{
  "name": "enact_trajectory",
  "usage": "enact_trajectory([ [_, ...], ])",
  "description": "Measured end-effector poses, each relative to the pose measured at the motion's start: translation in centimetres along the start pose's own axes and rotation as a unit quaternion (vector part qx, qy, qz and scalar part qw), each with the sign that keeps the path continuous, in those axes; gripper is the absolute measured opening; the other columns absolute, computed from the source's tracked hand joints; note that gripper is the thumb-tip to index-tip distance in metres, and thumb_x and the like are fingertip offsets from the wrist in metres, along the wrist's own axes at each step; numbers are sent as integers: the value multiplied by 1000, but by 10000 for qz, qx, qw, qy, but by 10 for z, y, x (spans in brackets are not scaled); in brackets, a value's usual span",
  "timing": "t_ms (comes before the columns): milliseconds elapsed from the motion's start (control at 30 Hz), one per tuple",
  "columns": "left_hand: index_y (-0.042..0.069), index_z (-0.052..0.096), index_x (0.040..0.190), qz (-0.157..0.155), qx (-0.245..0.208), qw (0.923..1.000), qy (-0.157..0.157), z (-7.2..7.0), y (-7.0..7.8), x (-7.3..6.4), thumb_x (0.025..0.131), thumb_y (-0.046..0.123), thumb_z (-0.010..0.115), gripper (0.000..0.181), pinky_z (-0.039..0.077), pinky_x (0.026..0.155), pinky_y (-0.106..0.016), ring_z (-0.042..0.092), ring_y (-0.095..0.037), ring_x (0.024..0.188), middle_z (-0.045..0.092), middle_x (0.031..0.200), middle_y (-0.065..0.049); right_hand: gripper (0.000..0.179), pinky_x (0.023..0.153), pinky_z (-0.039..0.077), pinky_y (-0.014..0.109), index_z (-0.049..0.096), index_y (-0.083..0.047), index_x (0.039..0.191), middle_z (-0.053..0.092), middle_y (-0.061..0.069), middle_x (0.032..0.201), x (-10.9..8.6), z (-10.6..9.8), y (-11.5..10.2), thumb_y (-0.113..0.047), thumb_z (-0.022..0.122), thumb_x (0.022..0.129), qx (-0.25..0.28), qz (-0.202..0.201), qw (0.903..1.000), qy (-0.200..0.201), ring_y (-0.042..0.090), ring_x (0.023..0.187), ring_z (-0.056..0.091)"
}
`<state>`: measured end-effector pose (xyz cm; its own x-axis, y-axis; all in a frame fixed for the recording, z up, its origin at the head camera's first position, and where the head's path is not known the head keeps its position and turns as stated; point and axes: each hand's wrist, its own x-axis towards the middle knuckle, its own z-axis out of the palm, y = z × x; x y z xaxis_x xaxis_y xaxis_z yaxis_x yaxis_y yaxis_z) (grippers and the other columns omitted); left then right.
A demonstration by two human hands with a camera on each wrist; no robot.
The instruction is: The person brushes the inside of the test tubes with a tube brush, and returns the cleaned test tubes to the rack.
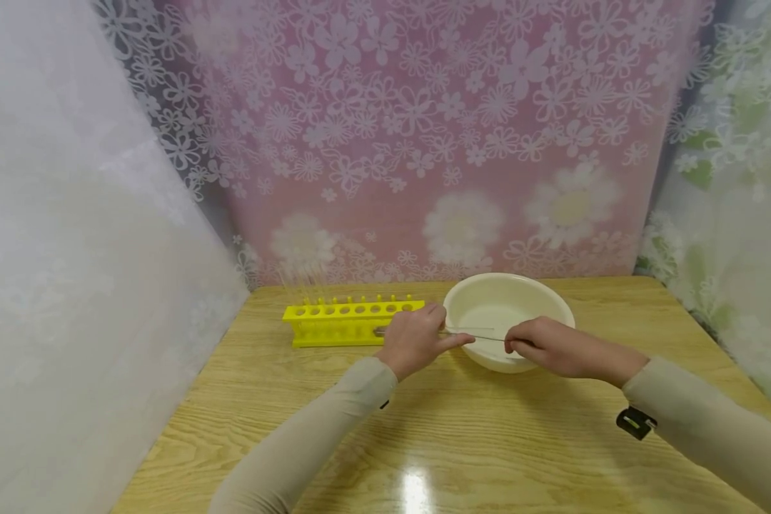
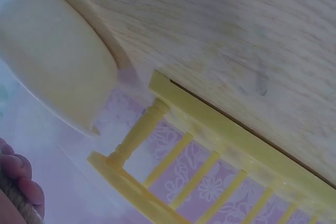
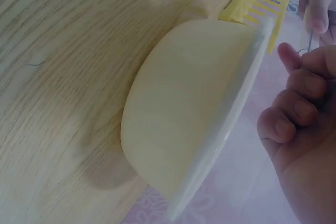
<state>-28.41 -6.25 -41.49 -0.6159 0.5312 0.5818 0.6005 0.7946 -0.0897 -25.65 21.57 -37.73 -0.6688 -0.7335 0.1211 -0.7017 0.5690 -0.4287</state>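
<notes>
My left hand (image 1: 417,335) grips a clear glass test tube (image 1: 475,329), held almost level in front of the bowl. A test tube brush (image 1: 488,338) runs along the tube, its grey bristles (image 1: 379,331) showing left of the left hand. My right hand (image 1: 552,346) pinches the brush's thin wire handle at the right, over the bowl's near rim; a small wire loop shows there in the right wrist view. In the left wrist view, fingers (image 2: 31,192) curl around beside the bristles.
A cream bowl (image 1: 555,300) stands on the wooden table (image 1: 488,442) below the hands. To its left is a yellow test tube rack (image 1: 334,341) with several clear tubes (image 1: 305,278) at its left end. Floral curtains (image 1: 392,143) hang behind and at both sides.
</notes>
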Motion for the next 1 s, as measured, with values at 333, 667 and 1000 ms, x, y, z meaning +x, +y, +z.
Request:
enact_trajectory([
  [333,22,45,71,199,-264,9994,89,7,1,-4,81,68,71,53,20,41,-17,29,-4,41,43,63,11,31,57,34,25,62,-15,77,37,-19,66,0,1,8,-9,50,106,241,-408,9987,203,-4,57,29],
  [667,24,44,68,99,-569,9983,-26,5,6,-3,81,69,70,54,21,40,-17,31,-3,41,42,59,12,28,59,38,25,69,-20,85,58,-14,73,-9,-9,12,-10,52,105,291,-359,9987,208,-3,62,42],
  [1000,24,45,70,-723,-1404,9863,-474,4,-4,-9,84,72,63,54,27,41,-21,37,-4,45,44,59,10,23,63,44,26,74,-17,102,69,-7,92,-32,-22,25,-11,52,105,472,64,9986,217,0,72,54],
])
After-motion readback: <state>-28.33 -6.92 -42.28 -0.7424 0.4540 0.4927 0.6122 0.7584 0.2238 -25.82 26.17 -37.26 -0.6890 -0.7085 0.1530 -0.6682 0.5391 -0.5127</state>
